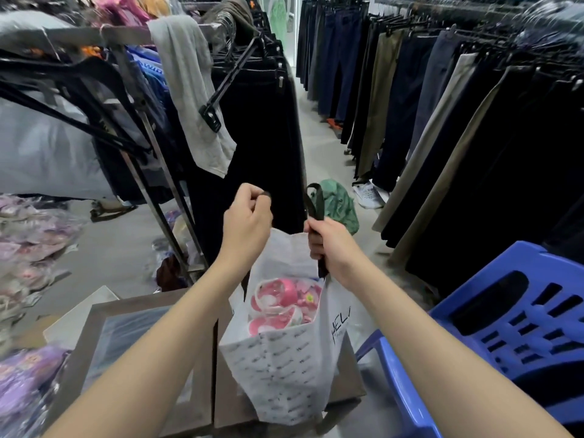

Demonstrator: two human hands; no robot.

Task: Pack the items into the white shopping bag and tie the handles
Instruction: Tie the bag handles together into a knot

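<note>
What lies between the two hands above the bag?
Nothing, in the head view: the left hand and right hand each grip a black handle, apart above the white bag; only black trousers hang behind.

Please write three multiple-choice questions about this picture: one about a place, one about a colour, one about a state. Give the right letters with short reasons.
1. On which side of the white bag does the plastic chair stand?
A. its right
B. its left
C. behind it, in the aisle

2. What colour are the handles of the bag?
A. white
B. black
C. red

3. In what state are the handles?
A. tied in a knot
B. held apart, one in each hand
C. hanging loose, untouched

Answers:
1 A: the blue chair fills the lower right corner, beside the bag.
2 B: the strap loop above the right hand is black.
3 B: the left hand pinches one strap and the right hand grips the other, with a gap between them.
</note>
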